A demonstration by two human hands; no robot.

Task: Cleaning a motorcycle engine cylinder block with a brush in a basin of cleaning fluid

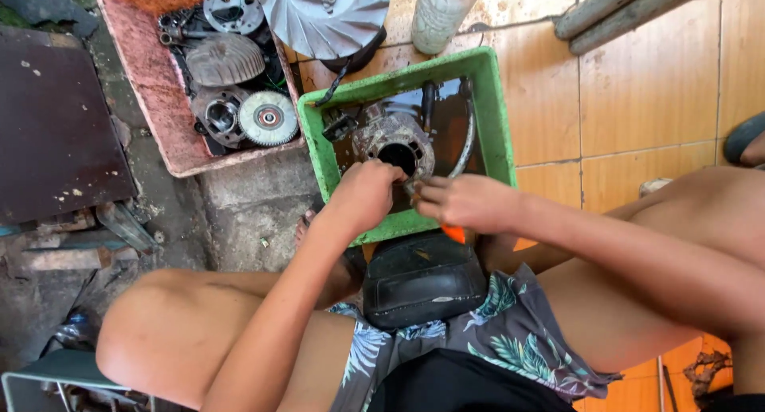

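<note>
Gears and greasy discs fill the pink tray [151, 101] beside the green tub [498, 117]; there, the left hand [362, 195] and right hand [466, 202] both grip a grimy grey engine cylinder [390, 141], its bore dark.

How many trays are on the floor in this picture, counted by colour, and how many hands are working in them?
Green tray: 1, holding the metal engine cylinder
Pink tray: 1, holding round engine parts
Hands: 2, the left hand and the right hand, both at the cylinder
Total: 2 trays, 2 hands
</note>
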